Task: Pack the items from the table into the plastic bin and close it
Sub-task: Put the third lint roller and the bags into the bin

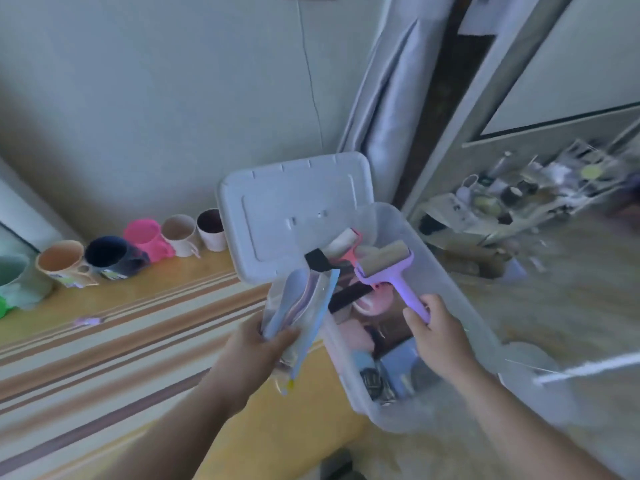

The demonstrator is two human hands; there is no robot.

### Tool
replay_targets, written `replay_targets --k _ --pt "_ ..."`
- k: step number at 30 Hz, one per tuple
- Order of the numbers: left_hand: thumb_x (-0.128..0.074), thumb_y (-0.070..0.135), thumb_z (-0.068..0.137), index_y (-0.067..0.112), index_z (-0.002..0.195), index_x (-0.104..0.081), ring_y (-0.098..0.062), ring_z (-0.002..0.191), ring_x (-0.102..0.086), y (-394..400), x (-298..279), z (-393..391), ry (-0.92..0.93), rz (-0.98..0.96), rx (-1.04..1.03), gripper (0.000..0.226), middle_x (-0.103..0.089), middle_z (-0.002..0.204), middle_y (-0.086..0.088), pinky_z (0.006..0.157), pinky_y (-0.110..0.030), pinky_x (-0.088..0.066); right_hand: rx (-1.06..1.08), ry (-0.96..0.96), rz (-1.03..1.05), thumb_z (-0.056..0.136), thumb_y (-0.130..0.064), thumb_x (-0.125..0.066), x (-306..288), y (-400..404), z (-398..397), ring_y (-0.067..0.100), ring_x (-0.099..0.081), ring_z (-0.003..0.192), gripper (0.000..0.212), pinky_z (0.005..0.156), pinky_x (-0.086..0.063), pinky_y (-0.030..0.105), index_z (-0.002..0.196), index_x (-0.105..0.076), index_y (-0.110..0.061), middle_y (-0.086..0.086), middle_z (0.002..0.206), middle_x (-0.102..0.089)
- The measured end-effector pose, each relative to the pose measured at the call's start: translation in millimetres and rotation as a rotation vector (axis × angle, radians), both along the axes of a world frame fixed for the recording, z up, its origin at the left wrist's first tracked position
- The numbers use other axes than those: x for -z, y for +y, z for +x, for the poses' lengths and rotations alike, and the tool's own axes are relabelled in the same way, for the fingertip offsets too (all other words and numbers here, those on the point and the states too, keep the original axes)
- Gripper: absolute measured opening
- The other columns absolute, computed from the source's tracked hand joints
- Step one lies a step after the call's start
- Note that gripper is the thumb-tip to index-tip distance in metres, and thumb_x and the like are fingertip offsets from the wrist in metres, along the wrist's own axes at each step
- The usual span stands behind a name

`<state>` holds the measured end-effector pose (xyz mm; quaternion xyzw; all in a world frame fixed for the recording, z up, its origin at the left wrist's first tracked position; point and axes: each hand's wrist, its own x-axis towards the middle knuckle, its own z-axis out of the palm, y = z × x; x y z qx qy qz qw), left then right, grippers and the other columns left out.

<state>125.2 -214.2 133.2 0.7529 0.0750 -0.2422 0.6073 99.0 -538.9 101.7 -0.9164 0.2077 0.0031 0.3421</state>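
A clear plastic bin (446, 282) stands at the table's right end, its white lid (294, 209) leaning upright at the back. Inside lie a pink lint roller (346, 242), pink and blue packets and dark items. My right hand (438, 336) grips the handle of a purple lint roller (388, 263) held over the bin. At the bin's left wall my left hand (258, 344) clutches a bundle of clear plastic pouches (304, 306).
A row of mugs (114, 254) in green, orange, navy, pink and beige lines the table's back edge by the wall. The striped tablecloth (114, 344) spreads to the left. Clutter (512, 199) lies on the floor to the right, beside a curtain (384, 98).
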Motion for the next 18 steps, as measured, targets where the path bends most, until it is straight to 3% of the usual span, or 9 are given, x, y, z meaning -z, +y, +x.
replay_targets --k 4,7,9,13,15,16,18 --pt "-0.071 0.030 0.098 0.016 0.109 -0.073 -0.028 0.070 -0.075 -64.3 0.4 3.8 0.019 -0.036 -0.039 0.018 -0.077 0.080 -0.006 0.070 -0.042 -0.059 0.022 0.066 0.064 0.104 -0.038 -0.056 20.1 -51.2 29.7 0.026 -0.065 0.075 0.018 0.072 -0.054 0.042 0.103 -0.054 -0.020 0.006 0.084 -0.066" --pt "-0.073 0.031 0.096 0.018 0.114 -0.073 -0.037 0.082 -0.075 -96.3 -0.4 6.5 0.037 -0.063 -0.063 0.022 -0.078 0.094 -0.014 0.079 -0.054 -0.063 -0.018 0.131 0.148 0.101 -0.046 -0.053 33.3 -65.2 66.2 0.031 -0.068 0.075 0.025 0.070 -0.056 0.046 0.100 -0.053 -0.021 0.008 0.085 -0.067" --pt "-0.071 0.031 0.089 0.017 0.110 -0.074 -0.040 0.084 -0.072 -112.4 0.4 8.3 0.060 -0.081 -0.075 0.025 -0.076 0.096 -0.017 0.081 -0.061 -0.062 -0.060 0.168 0.104 0.103 -0.045 -0.049 41.8 -69.9 89.7 0.026 -0.064 0.071 0.027 0.063 -0.050 0.041 0.101 -0.050 -0.018 0.007 0.086 -0.064" --pt "-0.061 0.012 0.095 0.011 0.110 -0.071 -0.023 0.080 -0.067 -138.1 3.8 7.6 0.119 -0.071 -0.103 0.017 -0.068 0.088 -0.009 0.083 -0.053 -0.063 -0.137 0.236 0.048 0.108 -0.042 -0.046 52.0 -76.8 116.4 0.027 -0.064 0.078 0.027 0.054 -0.046 0.036 0.116 -0.048 -0.016 0.009 0.100 -0.064" --pt "-0.056 0.003 0.097 0.013 0.110 -0.069 -0.019 0.079 -0.068 -146.2 8.2 6.2 0.132 -0.023 -0.112 0.021 -0.070 0.089 -0.006 0.084 -0.048 -0.062 -0.220 0.258 0.030 0.106 -0.044 -0.050 54.2 -82.8 113.1 0.031 -0.065 0.084 0.028 0.060 -0.053 0.040 0.117 -0.048 -0.019 0.008 0.105 -0.062" --pt "-0.054 0.001 0.097 0.014 0.110 -0.068 -0.017 0.077 -0.068 -150.5 10.0 5.7 0.138 0.001 -0.124 0.023 -0.070 0.088 -0.005 0.083 -0.046 -0.061 -0.273 0.198 -0.035 0.103 -0.042 -0.055 55.6 -86.1 108.3 0.031 -0.064 0.088 0.026 0.069 -0.056 0.042 0.117 -0.050 -0.020 0.008 0.109 -0.059" --pt "-0.054 0.001 0.097 0.015 0.112 -0.066 -0.019 0.080 -0.068 -160.5 12.2 7.3 0.162 0.018 -0.147 0.023 -0.070 0.095 -0.008 0.082 -0.042 -0.060 -0.355 -0.111 -0.181 0.097 -0.033 -0.063 54.7 -89.0 94.1 0.028 -0.059 0.096 0.028 0.082 -0.055 0.040 0.121 -0.058 -0.019 0.006 0.118 -0.053"
